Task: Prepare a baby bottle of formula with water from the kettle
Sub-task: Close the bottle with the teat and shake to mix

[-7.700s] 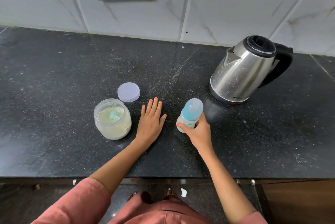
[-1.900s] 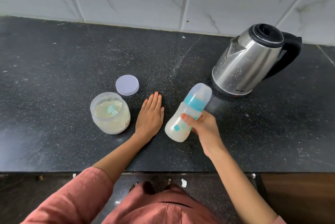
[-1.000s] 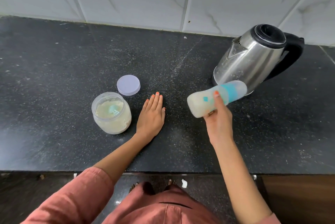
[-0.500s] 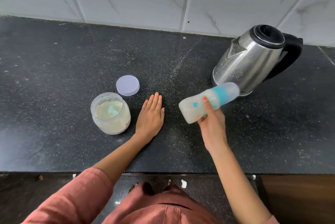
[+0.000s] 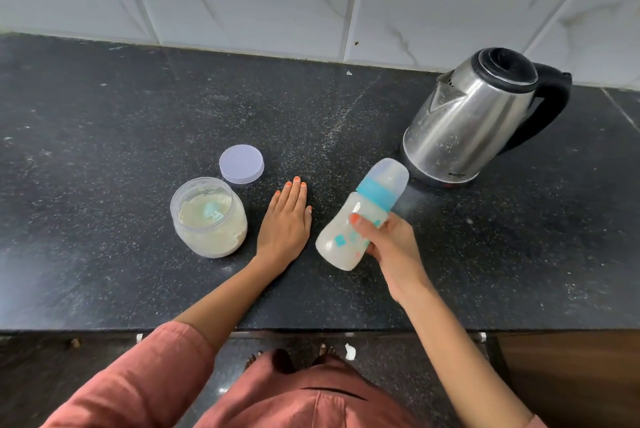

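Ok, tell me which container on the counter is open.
The formula jar: its lilac lid lies beside it. The baby bottle in the right hand is capped; the kettle is shut.

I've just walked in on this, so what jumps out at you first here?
The baby bottle, milky and capped, held tilted above the counter in the right hand. Behind it stands a shiny steel kettle. To the left, the left hand lies flat beside an open jar of powder.

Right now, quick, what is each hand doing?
Left hand: open, flat on the counter, holding nothing.
Right hand: closed around the baby bottle, tilted above the counter.
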`<state>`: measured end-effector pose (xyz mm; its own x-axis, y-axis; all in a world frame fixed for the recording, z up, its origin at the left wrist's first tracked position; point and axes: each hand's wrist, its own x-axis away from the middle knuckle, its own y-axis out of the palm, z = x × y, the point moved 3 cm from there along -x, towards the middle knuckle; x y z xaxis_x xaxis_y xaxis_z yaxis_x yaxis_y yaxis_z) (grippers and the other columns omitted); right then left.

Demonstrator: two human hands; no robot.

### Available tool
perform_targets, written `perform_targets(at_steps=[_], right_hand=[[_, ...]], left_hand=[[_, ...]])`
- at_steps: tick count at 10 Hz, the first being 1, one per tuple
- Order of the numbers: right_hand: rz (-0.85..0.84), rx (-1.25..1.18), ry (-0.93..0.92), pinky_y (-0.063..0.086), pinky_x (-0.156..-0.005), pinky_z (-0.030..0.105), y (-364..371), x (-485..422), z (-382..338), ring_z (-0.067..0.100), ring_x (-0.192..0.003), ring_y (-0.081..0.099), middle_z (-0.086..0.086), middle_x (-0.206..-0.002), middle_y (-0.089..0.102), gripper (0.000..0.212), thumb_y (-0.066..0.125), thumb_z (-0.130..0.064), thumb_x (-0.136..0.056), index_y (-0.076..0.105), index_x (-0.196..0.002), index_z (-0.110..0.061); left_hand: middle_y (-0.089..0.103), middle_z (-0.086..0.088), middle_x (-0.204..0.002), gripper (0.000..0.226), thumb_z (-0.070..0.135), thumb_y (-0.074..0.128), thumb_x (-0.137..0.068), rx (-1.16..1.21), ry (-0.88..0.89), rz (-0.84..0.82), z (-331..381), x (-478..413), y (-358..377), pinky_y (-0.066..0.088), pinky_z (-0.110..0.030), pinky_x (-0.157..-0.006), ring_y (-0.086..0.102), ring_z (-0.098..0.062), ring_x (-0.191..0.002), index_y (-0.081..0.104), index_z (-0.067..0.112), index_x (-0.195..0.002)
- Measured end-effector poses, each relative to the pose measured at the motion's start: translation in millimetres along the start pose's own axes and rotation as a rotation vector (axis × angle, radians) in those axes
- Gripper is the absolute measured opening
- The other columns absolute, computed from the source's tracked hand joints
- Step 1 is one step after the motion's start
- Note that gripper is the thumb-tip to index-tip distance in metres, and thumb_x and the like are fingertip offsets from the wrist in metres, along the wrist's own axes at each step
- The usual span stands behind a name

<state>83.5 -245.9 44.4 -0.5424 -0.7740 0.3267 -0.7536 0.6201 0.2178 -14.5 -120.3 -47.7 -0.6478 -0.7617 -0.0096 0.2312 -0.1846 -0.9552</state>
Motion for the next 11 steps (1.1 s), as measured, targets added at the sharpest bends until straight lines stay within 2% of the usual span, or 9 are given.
perform_targets(at_steps=[1, 2, 4, 6, 7, 8, 9, 10, 11], right_hand=[[0.118, -0.218, -0.038, 0.056, -0.072, 0.026, -10.5, -9.6, -8.5, 0.010, -0.085, 0.065, -0.005, -0.089, 0.070, 0.014, 0.062, -0.011, -0.080, 0.063, -0.094, -0.016], [0.272, -0.524, -0.108, 0.057, -0.074, 0.024, -16.8, -22.5, -16.4, 0.008, -0.093, 0.064, -0.002, -0.106, 0.065, 0.027, 0.056, -0.018, -0.088, 0.056, -0.115, -0.016], [0.057, -0.023, 0.036, 0.053, -0.080, 0.034, -7.8, 2.6, 1.4, 0.015, -0.088, 0.064, -0.003, -0.088, 0.068, 0.014, 0.062, -0.008, -0.080, 0.063, -0.090, -0.018], [0.278, -0.522, -0.088, 0.057, -0.072, 0.024, -21.2, -20.7, -10.8, 0.007, -0.090, 0.065, -0.001, -0.107, 0.065, 0.029, 0.056, -0.018, -0.089, 0.055, -0.118, -0.014], [0.179, -0.326, -0.025, 0.057, -0.072, 0.024, -10.1, -10.8, -2.9, 0.008, -0.086, 0.066, -0.004, -0.095, 0.068, 0.015, 0.058, -0.012, -0.086, 0.061, -0.100, -0.017], [0.054, -0.028, 0.033, 0.054, -0.079, 0.033, -8.1, -0.3, 2.2, 0.015, -0.090, 0.065, -0.002, -0.091, 0.069, 0.018, 0.066, -0.012, -0.076, 0.063, -0.093, -0.018], [0.158, -0.290, -0.045, 0.057, -0.073, 0.026, -17.6, -11.7, -10.1, 0.008, -0.085, 0.065, -0.005, -0.091, 0.070, 0.023, 0.063, -0.015, -0.077, 0.062, -0.100, -0.015], [0.273, -0.524, -0.092, 0.057, -0.075, 0.025, -20.8, -21.7, -14.0, 0.008, -0.093, 0.063, -0.002, -0.105, 0.065, 0.031, 0.055, -0.017, -0.089, 0.054, -0.119, -0.013], [0.147, -0.246, -0.042, 0.056, -0.075, 0.026, -11.2, -9.0, -2.0, 0.009, -0.089, 0.064, -0.004, -0.097, 0.067, 0.018, 0.058, -0.013, -0.086, 0.060, -0.103, -0.017]], left_hand=[[0.004, -0.007, -0.157, 0.051, 0.027, 0.018, -0.101, 0.004, 0.003, 0.002, 0.0, 0.6, -0.6, -0.003, -0.029, -0.115, 0.001, -0.019, -0.145, 0.006, 0.008, -0.147], [0.004, -0.007, -0.157, 0.051, 0.028, 0.017, -0.101, 0.001, 0.008, 0.011, 0.2, 1.2, -1.6, -0.003, -0.029, -0.115, 0.001, -0.018, -0.145, 0.007, 0.008, -0.147], [0.003, -0.006, -0.157, 0.051, 0.028, 0.017, -0.101, 0.006, -0.004, -0.001, -0.3, 0.0, -0.6, -0.004, -0.028, -0.115, 0.000, -0.018, -0.145, 0.006, 0.009, -0.147], [0.004, -0.006, -0.157, 0.051, 0.028, 0.017, -0.101, 0.003, 0.006, 0.005, 0.1, 1.2, -1.3, -0.003, -0.029, -0.115, 0.001, -0.018, -0.145, 0.006, 0.009, -0.147], [0.004, -0.007, -0.157, 0.051, 0.028, 0.018, -0.101, 0.011, 0.004, 0.004, 0.4, 0.5, -1.5, -0.003, -0.029, -0.115, 0.001, -0.018, -0.145, 0.007, 0.009, -0.147], [0.004, -0.006, -0.157, 0.051, 0.027, 0.019, -0.101, 0.009, -0.001, 0.006, 0.4, 0.0, -0.4, -0.002, -0.029, -0.116, 0.002, -0.019, -0.145, 0.008, 0.009, -0.147], [0.005, -0.007, -0.157, 0.051, 0.027, 0.019, -0.101, 0.011, 0.001, 0.013, 0.1, 0.7, -0.2, -0.003, -0.029, -0.115, 0.003, -0.019, -0.145, 0.008, 0.008, -0.147], [0.005, -0.007, -0.157, 0.051, 0.028, 0.017, -0.101, 0.008, 0.008, 0.013, 0.1, 1.4, -0.5, -0.004, -0.028, -0.115, 0.002, -0.018, -0.145, 0.007, 0.008, -0.147], [0.004, -0.007, -0.157, 0.051, 0.028, 0.018, -0.101, 0.014, 0.006, 0.011, -0.3, 0.9, -0.1, -0.003, -0.029, -0.115, 0.002, -0.019, -0.145, 0.007, 0.008, -0.147]])
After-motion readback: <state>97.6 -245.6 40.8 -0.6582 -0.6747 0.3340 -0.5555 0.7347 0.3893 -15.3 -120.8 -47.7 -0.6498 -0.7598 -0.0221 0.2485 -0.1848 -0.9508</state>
